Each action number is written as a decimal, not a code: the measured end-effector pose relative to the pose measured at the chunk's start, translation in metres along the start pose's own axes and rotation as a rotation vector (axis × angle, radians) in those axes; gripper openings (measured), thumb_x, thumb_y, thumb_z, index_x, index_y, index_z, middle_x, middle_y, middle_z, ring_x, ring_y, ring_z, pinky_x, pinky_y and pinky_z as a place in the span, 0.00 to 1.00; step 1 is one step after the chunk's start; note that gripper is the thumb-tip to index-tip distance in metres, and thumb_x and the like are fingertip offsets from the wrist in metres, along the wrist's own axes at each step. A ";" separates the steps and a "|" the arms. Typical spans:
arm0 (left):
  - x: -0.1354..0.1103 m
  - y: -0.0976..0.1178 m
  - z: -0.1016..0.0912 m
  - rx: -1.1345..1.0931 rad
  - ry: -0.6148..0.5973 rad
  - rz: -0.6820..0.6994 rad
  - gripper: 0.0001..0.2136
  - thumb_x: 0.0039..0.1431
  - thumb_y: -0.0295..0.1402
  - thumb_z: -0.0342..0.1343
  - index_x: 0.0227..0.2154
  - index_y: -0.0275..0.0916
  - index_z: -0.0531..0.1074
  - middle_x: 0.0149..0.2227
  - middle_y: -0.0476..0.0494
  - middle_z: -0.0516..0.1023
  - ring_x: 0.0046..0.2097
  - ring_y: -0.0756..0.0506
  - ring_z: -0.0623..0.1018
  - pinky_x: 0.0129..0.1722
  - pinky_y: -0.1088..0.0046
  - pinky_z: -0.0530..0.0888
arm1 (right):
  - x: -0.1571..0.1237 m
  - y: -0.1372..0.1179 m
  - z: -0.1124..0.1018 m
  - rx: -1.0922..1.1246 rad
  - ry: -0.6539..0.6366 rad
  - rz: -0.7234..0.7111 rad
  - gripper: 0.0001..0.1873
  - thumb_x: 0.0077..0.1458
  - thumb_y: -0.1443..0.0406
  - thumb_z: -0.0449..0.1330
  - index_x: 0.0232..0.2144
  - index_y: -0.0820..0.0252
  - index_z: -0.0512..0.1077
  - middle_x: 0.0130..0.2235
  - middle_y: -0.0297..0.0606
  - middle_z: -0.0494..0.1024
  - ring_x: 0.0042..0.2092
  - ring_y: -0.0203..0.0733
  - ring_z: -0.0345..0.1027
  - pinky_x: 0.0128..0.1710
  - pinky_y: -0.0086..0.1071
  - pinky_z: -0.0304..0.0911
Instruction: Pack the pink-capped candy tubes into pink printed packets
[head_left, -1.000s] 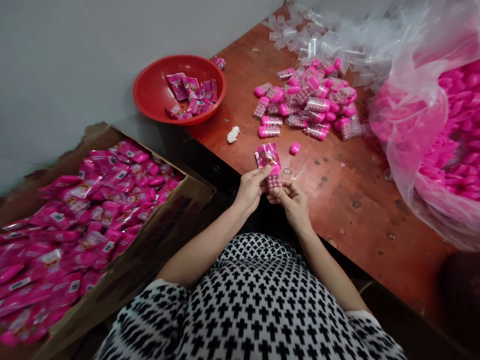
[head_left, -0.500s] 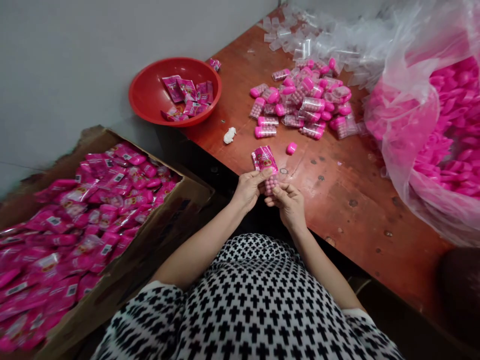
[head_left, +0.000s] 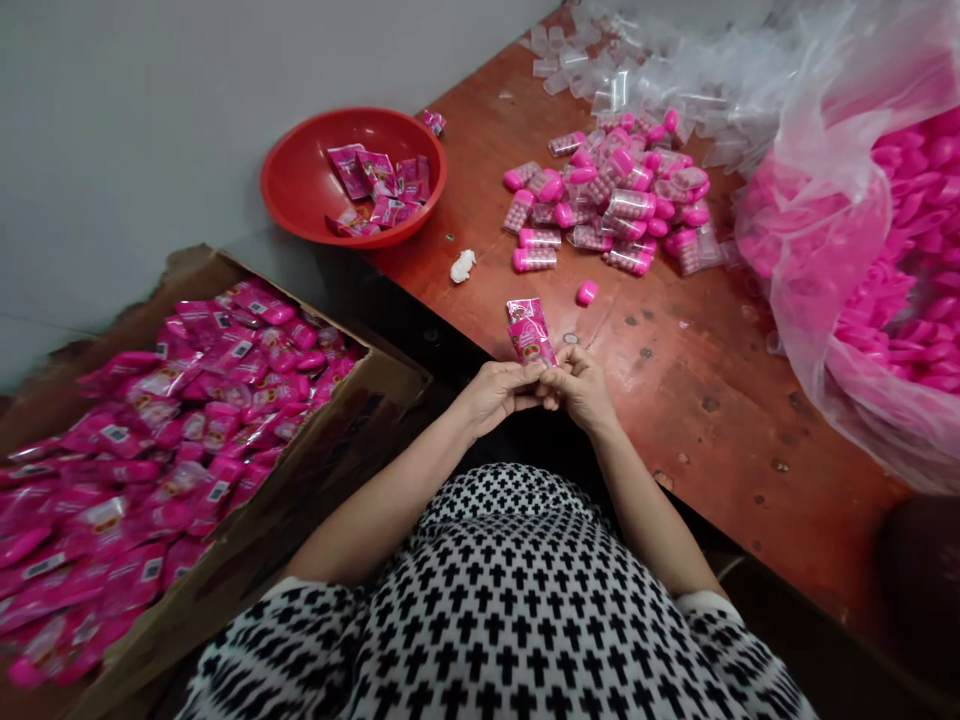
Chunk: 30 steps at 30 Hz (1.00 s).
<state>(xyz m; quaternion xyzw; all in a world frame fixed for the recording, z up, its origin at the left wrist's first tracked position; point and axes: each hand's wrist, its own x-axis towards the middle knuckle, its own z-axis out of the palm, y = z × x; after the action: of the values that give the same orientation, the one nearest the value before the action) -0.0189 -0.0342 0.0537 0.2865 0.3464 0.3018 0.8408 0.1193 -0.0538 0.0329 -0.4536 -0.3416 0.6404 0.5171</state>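
A pink printed candy packet (head_left: 531,330) stands up from between my two hands at the table's near edge. My left hand (head_left: 501,392) pinches its lower left side. My right hand (head_left: 579,388) is closed on its lower right side, and the fingertips of both hands meet there. The packet's lower end is hidden behind my fingers. Just beyond, a loose pink cap (head_left: 587,292) lies on the table. Farther back is a heap of clear tubes (head_left: 628,205) filled with pink candy balls and closed with pink caps.
A red bowl (head_left: 300,205) with several flat packets sits at the table's left corner. Below it, a cardboard box (head_left: 375,385) holds many filled packets. A plastic bag (head_left: 817,330) of pink caps stands right. Clear empty tubes (head_left: 574,65) lie behind. White crumpled scrap (head_left: 463,265) rests nearby.
The candy balls that showed between my hands are now out of sight, and more of the packet's printed front shows. My hands have drawn together at its lower end.
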 end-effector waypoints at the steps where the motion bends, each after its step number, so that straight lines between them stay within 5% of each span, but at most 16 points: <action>1: -0.006 0.002 -0.003 0.008 0.007 -0.002 0.13 0.44 0.38 0.66 0.25 0.29 0.76 0.25 0.41 0.77 0.30 0.45 0.78 0.41 0.61 0.75 | 0.001 -0.001 0.003 -0.023 -0.039 0.006 0.24 0.38 0.56 0.70 0.27 0.56 0.59 0.18 0.25 0.75 0.14 0.30 0.64 0.11 0.20 0.57; 4: -0.031 0.012 -0.017 -0.030 0.199 0.182 0.12 0.44 0.38 0.66 0.28 0.33 0.77 0.33 0.39 0.80 0.36 0.43 0.80 0.42 0.62 0.75 | 0.001 -0.005 0.013 -0.052 -0.094 -0.014 0.23 0.38 0.56 0.69 0.29 0.56 0.60 0.20 0.25 0.76 0.16 0.31 0.66 0.13 0.20 0.59; 8: -0.067 0.035 -0.054 -0.172 0.559 0.687 0.18 0.54 0.51 0.55 0.37 0.43 0.76 0.39 0.51 0.81 0.43 0.47 0.78 0.45 0.70 0.74 | -0.001 -0.011 0.014 -0.103 0.004 -0.060 0.19 0.44 0.53 0.66 0.27 0.57 0.62 0.20 0.26 0.76 0.17 0.31 0.67 0.14 0.21 0.60; 12: -0.056 0.042 -0.074 -0.116 0.692 0.708 0.18 0.56 0.52 0.52 0.38 0.43 0.73 0.36 0.50 0.82 0.43 0.47 0.79 0.51 0.63 0.71 | 0.000 -0.013 0.001 -0.151 0.133 -0.070 0.19 0.46 0.52 0.65 0.25 0.57 0.63 0.19 0.26 0.74 0.17 0.29 0.65 0.14 0.20 0.58; 15: -0.016 0.031 -0.062 0.305 0.694 0.693 0.17 0.52 0.46 0.58 0.41 0.42 0.74 0.44 0.44 0.80 0.49 0.43 0.77 0.55 0.59 0.67 | 0.000 -0.012 -0.006 -0.182 0.167 -0.076 0.18 0.48 0.52 0.63 0.25 0.58 0.63 0.19 0.27 0.74 0.17 0.29 0.66 0.15 0.21 0.59; 20: 0.049 0.013 -0.037 1.114 0.484 0.726 0.16 0.52 0.38 0.61 0.45 0.43 0.75 0.57 0.42 0.70 0.64 0.38 0.60 0.64 0.54 0.48 | -0.002 -0.014 -0.011 -0.238 0.207 -0.083 0.17 0.48 0.53 0.64 0.25 0.58 0.64 0.20 0.28 0.74 0.17 0.30 0.65 0.16 0.22 0.60; 24: 0.067 0.007 -0.036 1.243 0.502 0.702 0.10 0.56 0.35 0.57 0.41 0.44 0.77 0.58 0.43 0.69 0.64 0.37 0.60 0.64 0.49 0.45 | 0.001 -0.019 -0.016 -0.266 0.228 -0.086 0.17 0.48 0.53 0.64 0.25 0.58 0.64 0.20 0.28 0.74 0.18 0.30 0.65 0.17 0.23 0.60; 30: 0.070 0.003 -0.036 1.139 0.522 0.772 0.06 0.56 0.33 0.56 0.33 0.46 0.78 0.51 0.45 0.76 0.63 0.40 0.62 0.64 0.49 0.44 | 0.017 -0.024 -0.020 -0.381 0.273 -0.178 0.16 0.50 0.52 0.62 0.25 0.58 0.65 0.21 0.28 0.72 0.20 0.31 0.64 0.19 0.24 0.60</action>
<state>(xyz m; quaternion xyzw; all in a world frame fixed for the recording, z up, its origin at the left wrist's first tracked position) -0.0062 0.0267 0.0056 0.6992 0.5128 0.4081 0.2858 0.1451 -0.0323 0.0434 -0.5933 -0.4218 0.4494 0.5179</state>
